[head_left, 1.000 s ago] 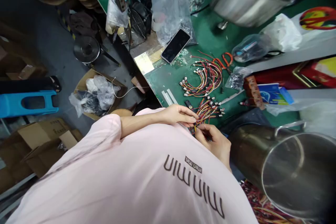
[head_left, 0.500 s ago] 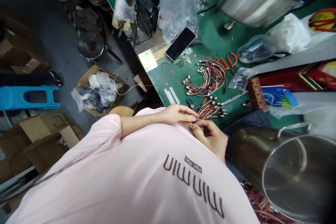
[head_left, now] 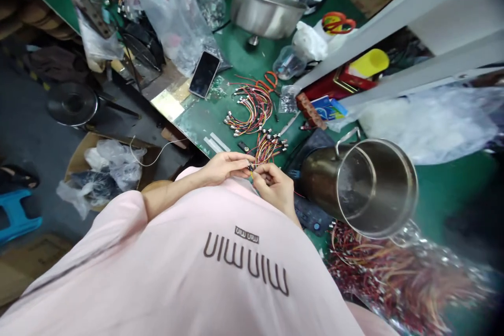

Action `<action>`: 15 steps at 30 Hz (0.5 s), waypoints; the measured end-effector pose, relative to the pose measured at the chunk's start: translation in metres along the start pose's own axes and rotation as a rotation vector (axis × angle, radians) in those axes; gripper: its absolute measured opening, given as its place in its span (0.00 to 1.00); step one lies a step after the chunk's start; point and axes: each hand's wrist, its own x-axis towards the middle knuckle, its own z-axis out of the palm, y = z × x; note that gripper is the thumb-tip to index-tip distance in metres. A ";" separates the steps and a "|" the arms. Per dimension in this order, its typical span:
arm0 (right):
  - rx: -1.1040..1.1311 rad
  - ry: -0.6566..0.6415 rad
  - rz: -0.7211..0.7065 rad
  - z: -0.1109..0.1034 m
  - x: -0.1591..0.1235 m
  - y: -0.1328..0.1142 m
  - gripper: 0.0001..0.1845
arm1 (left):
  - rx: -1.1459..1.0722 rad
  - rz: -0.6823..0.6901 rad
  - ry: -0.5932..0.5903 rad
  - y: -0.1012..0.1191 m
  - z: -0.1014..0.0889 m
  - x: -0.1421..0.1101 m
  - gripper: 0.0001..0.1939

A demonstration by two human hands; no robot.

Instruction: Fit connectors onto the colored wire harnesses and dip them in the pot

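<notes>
My left hand (head_left: 226, 167) and my right hand (head_left: 274, 186) meet close together in front of my pink T-shirt (head_left: 244, 257). The left fingertips hold a small wire connector (head_left: 250, 167), partly hidden by my fingers. My right fingertips pinch a thin yellow wire (head_left: 252, 172) at that same spot. Just beyond my hands, a tangle of multicoloured wire harnesses (head_left: 266, 149) with white connectors lies on the green bench mat (head_left: 205, 123). A second bunch of harnesses (head_left: 250, 110) lies farther up the mat.
Orange-handled cutters (head_left: 268, 81) and a black smartphone (head_left: 204, 74) lie beyond the harnesses. A steel pot (head_left: 358, 186) lies on its side right of my hands, above a heap of wires in a plastic bag (head_left: 394, 278). A steel bowl (head_left: 266, 10) stands at the back.
The whole scene has swung and shrunk in view as my head moved, bringing the pot and bagged wires further in. My hands remain together on the wires.
</notes>
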 end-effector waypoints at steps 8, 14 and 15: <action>0.104 -0.058 0.042 0.002 0.001 0.002 0.06 | 0.062 0.021 0.018 0.001 -0.006 0.005 0.21; 0.160 -0.051 0.058 0.007 0.006 -0.004 0.06 | 0.057 0.015 0.000 0.015 -0.011 0.003 0.20; 0.167 -0.041 0.052 0.009 0.007 -0.004 0.06 | 0.062 0.016 -0.005 0.017 -0.012 0.003 0.20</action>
